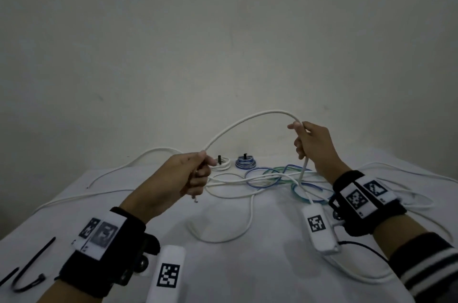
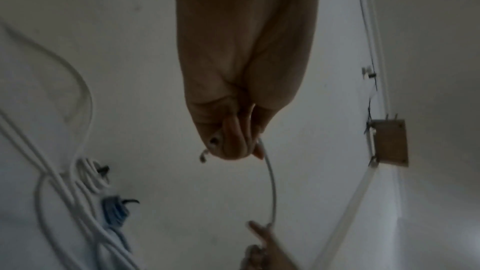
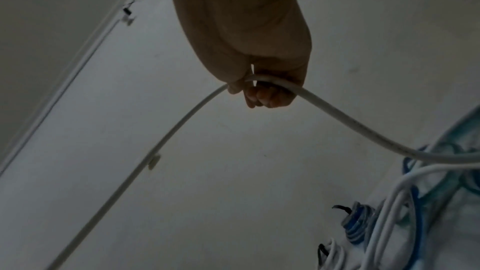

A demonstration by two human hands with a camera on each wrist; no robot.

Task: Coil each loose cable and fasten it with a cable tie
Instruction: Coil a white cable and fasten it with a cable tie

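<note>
Since the white cable (image 1: pixel 247 118) arcs above the table (image 1: pixel 260 265) between the left hand (image 1: pixel 183 173), fist curled round its end, and the right hand (image 1: pixel 312 146), fingers wrapped round it, its tail may snag the loose blue cable (image 1: pixel 262 176); wrist views too dim to judge tangle.

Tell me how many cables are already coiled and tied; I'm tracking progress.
2: a white coil and a blue coil, side by side at the far edge of the table, beyond the hands. Others may lie out of view.
</note>
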